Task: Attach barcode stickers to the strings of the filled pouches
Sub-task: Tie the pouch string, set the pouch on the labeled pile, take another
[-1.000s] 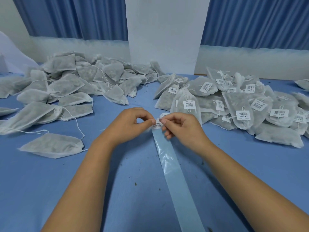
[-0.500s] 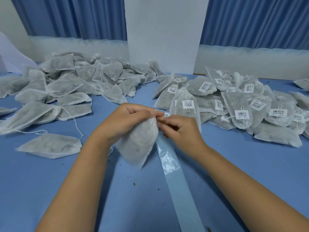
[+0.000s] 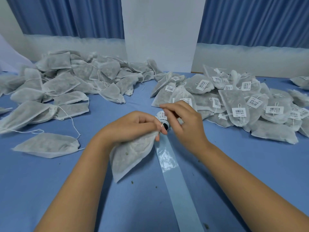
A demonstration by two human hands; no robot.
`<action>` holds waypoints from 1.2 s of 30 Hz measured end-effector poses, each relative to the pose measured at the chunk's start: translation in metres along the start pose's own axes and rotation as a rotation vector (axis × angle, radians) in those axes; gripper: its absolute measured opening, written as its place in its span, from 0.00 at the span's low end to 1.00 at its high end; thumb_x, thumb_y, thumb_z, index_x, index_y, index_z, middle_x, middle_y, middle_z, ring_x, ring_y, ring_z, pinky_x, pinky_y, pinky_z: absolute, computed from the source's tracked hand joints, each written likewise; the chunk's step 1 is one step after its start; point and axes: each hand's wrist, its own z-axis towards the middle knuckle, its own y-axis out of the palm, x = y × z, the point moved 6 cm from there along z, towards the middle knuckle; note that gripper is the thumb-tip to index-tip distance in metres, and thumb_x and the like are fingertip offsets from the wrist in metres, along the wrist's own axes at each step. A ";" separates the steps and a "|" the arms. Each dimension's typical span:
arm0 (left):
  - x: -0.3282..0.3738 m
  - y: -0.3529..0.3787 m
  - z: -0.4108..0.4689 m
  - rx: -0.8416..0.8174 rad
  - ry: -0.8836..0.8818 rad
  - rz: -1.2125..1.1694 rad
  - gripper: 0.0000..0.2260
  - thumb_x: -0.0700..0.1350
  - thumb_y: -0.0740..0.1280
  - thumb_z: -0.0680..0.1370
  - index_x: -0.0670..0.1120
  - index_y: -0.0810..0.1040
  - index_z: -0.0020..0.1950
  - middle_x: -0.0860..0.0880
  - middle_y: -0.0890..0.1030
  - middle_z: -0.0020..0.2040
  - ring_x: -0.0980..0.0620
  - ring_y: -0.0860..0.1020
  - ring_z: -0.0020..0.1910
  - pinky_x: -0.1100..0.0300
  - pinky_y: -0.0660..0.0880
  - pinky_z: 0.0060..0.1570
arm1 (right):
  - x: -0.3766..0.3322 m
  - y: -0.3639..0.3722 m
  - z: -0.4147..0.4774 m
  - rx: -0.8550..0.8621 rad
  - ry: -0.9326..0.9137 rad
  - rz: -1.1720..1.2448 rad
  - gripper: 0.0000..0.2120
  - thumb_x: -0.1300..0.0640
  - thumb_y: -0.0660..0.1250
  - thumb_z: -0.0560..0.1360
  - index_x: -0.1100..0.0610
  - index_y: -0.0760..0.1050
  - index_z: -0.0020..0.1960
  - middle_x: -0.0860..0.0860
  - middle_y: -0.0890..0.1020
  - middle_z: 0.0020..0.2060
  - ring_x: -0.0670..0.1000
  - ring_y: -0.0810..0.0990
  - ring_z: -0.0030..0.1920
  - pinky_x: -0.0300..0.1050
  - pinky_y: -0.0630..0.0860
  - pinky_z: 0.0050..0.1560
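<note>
— Where was the pouch [image 3: 130, 158]?

— In the left hand [image 3: 132, 126], whose fingers were curled round its neck. Its long axis ran from that grip down toward the person, with the bottom corner low over the table [image 3: 50, 190].

— And the string [image 3: 161, 125]?

— A short white end poked out between the left fingertips, pointing up and to the right. It lay just below and to the left of the right hand [image 3: 187, 123].

— What was that hand doing?

— Thumb and forefinger were pinched on the top sticker [image 3: 161, 116] of the roll [image 3: 165, 129], and the other fingers were curled. Whether the sticker had come free could not be told.

— So which hand was nearer?

— The right one held the sticker, and the string end sat just beside it. The join probably needed only a small move down and left.

— And the surface?

— It was blue cloth with green crumbs on it. A bare backing strip [image 3: 177, 185] trailed from the roll toward the person.

— The room?

— Bare pouches [image 3: 66, 81] were heaped on the left and tagged ones [image 3: 242, 104] on the right. Blue curtains [image 3: 75, 15] and a white panel [image 3: 160, 30] stood behind.
</note>
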 end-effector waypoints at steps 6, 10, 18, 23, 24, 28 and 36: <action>0.002 0.003 0.005 0.046 0.052 -0.154 0.10 0.47 0.64 0.75 0.52 0.85 0.39 0.51 0.83 0.35 0.56 0.82 0.47 0.68 0.75 0.51 | 0.012 0.017 -0.006 -0.215 0.277 0.232 0.10 0.65 0.65 0.79 0.58 0.81 0.58 0.48 0.77 0.51 0.38 0.78 0.47 0.31 0.72 0.49; -0.005 -0.008 0.006 0.135 0.040 -0.239 0.13 0.42 0.65 0.78 0.52 0.86 0.38 0.51 0.84 0.35 0.59 0.81 0.40 0.72 0.73 0.42 | 0.018 0.016 -0.007 -0.210 0.459 0.339 0.15 0.64 0.64 0.80 0.46 0.76 0.59 0.47 0.72 0.64 0.45 0.79 0.55 0.42 0.76 0.57; -0.012 -0.015 0.010 0.222 0.028 -0.292 0.16 0.40 0.63 0.79 0.52 0.83 0.35 0.49 0.85 0.38 0.57 0.81 0.42 0.70 0.75 0.44 | 0.015 0.018 -0.006 -0.235 0.564 0.430 0.06 0.65 0.69 0.75 0.56 0.82 0.45 0.48 0.83 0.41 0.43 0.79 0.41 0.41 0.78 0.46; -0.012 -0.014 0.010 0.209 0.045 -0.279 0.16 0.39 0.63 0.79 0.51 0.83 0.36 0.48 0.85 0.38 0.56 0.82 0.43 0.70 0.75 0.44 | 0.024 0.024 -0.010 -0.328 0.687 0.552 0.05 0.63 0.69 0.76 0.55 0.83 0.48 0.46 0.85 0.40 0.43 0.80 0.42 0.36 0.76 0.40; -0.012 -0.014 0.010 0.205 0.047 -0.285 0.16 0.39 0.63 0.79 0.51 0.82 0.36 0.48 0.85 0.38 0.56 0.83 0.42 0.70 0.75 0.43 | 0.023 0.025 -0.011 -0.345 0.691 0.568 0.05 0.62 0.69 0.76 0.55 0.83 0.48 0.46 0.85 0.39 0.43 0.80 0.42 0.36 0.76 0.40; -0.013 -0.015 0.011 0.214 0.025 -0.282 0.14 0.40 0.63 0.78 0.50 0.83 0.35 0.48 0.85 0.38 0.57 0.82 0.40 0.71 0.74 0.40 | 0.020 0.026 -0.010 -0.346 0.624 0.545 0.08 0.63 0.68 0.77 0.53 0.81 0.43 0.45 0.85 0.36 0.48 0.79 0.42 0.41 0.75 0.42; -0.024 -0.021 0.013 0.382 -0.084 -0.081 0.10 0.54 0.70 0.66 0.52 0.86 0.42 0.46 0.86 0.48 0.50 0.81 0.46 0.57 0.74 0.53 | 0.025 0.028 -0.012 -0.313 0.591 0.416 0.10 0.66 0.67 0.75 0.54 0.77 0.40 0.44 0.79 0.36 0.42 0.76 0.38 0.44 0.75 0.47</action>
